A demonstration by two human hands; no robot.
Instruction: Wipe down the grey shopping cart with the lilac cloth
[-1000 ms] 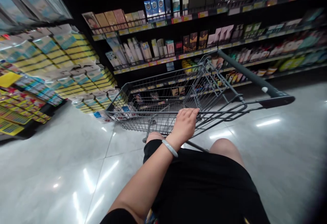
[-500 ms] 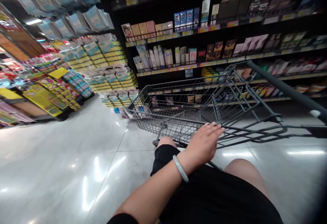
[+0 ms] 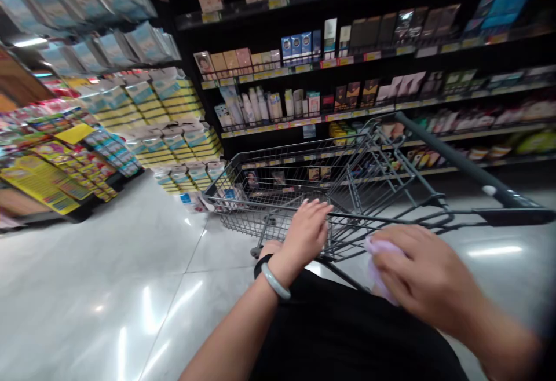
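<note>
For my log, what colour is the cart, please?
The cart is dark grey, clearest in the head view.

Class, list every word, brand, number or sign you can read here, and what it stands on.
No text can be read.
Blue boxes: marks too small.
Shelf-edge price tags: too small.
Yellow-and-blue packs: print blurred.
Yellow board: print blurred.
Shopping cart: no readable lettering.
</note>
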